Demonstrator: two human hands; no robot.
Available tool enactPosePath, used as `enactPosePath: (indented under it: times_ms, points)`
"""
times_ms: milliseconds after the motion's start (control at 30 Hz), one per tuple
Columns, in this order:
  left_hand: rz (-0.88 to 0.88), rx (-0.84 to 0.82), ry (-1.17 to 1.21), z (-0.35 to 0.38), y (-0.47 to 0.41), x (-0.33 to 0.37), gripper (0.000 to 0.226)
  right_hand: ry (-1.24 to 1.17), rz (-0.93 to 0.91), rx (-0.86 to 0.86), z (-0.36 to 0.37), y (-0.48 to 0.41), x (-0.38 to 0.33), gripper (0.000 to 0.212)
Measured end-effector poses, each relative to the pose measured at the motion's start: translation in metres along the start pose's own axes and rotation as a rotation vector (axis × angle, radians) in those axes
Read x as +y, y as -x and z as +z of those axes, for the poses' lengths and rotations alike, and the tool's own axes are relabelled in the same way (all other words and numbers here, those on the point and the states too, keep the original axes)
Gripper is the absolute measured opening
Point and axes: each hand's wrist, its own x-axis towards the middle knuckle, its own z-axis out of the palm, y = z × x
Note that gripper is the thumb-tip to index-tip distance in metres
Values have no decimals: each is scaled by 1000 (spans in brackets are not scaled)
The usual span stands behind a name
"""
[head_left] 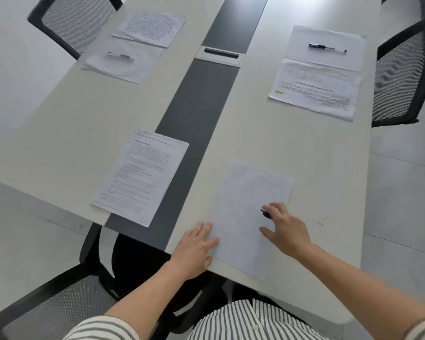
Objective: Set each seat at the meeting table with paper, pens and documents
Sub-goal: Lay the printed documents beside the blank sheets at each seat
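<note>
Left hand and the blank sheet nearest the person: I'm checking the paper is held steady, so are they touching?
Touching. The head view shows the left hand lying flat with its fingers overlapping the left edge of the blank sheet.

Striped short-sleeved shirt (250, 322), bare forearms

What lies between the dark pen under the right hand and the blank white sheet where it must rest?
Nothing visible. The dark pen, under the right hand, is already over the blank white sheet; the left hand presses the sheet's left edge.
</note>
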Motion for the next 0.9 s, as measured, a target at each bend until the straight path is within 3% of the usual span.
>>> enactPosePath:
  times_ms: [67, 133, 433, 900]
  points:
    - [-34, 2, 1, -4, 2, -12, 58, 145, -65, -121, 4, -12, -22, 72]
    - [-88, 24, 13, -7, 3, -23, 61, 211, -73, -177, 8, -24, -38, 80]
    - [-577, 243, 183, -5, 30, -111, 68, 289, -129, -189, 13, -65, -100, 70]
    - [-577, 236, 203, 8, 30, -134, 64, 300, -36, -163, 23, -64, -136, 66]
